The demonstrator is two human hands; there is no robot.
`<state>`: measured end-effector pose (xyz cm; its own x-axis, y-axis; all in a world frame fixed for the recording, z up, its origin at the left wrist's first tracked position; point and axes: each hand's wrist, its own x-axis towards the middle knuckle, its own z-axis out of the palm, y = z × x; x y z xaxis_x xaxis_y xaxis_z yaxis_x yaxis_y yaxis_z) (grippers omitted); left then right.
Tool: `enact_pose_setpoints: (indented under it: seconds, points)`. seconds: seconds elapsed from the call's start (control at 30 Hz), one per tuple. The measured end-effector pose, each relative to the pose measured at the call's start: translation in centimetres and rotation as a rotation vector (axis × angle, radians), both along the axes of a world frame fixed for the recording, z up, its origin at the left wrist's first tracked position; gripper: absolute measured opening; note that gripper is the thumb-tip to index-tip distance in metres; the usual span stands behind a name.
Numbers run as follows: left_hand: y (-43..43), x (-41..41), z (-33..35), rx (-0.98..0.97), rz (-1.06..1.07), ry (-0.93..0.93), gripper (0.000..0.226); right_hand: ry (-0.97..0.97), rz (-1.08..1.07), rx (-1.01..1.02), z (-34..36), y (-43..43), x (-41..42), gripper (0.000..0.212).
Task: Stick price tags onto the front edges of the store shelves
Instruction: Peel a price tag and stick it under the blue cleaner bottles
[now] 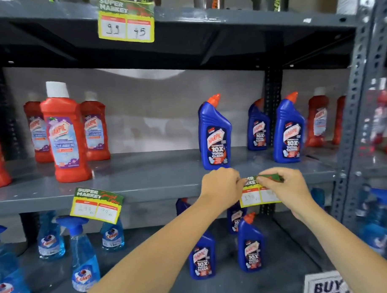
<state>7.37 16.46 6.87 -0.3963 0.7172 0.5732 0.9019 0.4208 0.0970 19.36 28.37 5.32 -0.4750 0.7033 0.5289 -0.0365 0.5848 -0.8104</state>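
We're at the grey metal shelving, and the middle shelf [145,181] is where the action is: both hands are up at its front edge, just below a blue toilet-cleaner bottle [214,134]. Our left hand [220,186] pinches the left end of the price tag [254,193], our right hand [286,184] pinches its green top strip from the other side, fingers closed tight on the paper. The tag sits against the shelf lip, hanging slightly below it. To do this well, we'd say keep the top strip level with the edge, press from one end across to the other so nothing bubbles, and leave the handwritten prices facing out. Now the count: three tags in view, counting the one on the top shelf [126,22] and the tilted one further left [97,204]. Blue bottles on the middle shelf, three; red bottles [63,133] left of them, three clear, more cut off at the frame. Spray bottles [83,253] below, several, too blurred to count.
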Motion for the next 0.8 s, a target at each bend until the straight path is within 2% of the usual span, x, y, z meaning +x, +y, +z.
enact_pose_setpoints:
  seconds: [0.13,0.3,0.37,0.43,0.5,0.63,0.8]
  points:
    - [1.5,0.9,-1.2,-0.034,0.126,0.093,0.033,-0.101,-0.078,0.046,-1.1,1.5,-0.3,0.010]
    - [1.9,1.3,-1.1,-0.062,0.192,0.122,0.032,-0.147,-0.141,0.067,-1.5,1.8,-1.0,0.003]
    - [2.0,1.6,-1.0,-0.074,0.231,0.121,0.029,-0.159,-0.244,0.126,-1.2,1.7,-1.0,0.017]
    - [2.2,1.9,-0.7,-0.096,0.279,0.134,0.022,-0.182,-0.345,0.159,-0.8,1.9,-0.8,0.044]
    - [2.3,1.7,-0.4,-0.129,0.333,0.145,0.017,-0.246,-0.369,0.154,-0.6,2.5,-0.5,0.060]
    - [1.8,0.8,-0.2,-0.129,0.399,0.129,0.031,-0.313,-0.344,0.141,-0.6,3.2,-0.3,0.067]
    - [1.2,0.6,-0.3,-0.112,0.335,0.108,0.037,-0.293,-0.339,0.108,-0.7,2.8,-0.1,0.067]
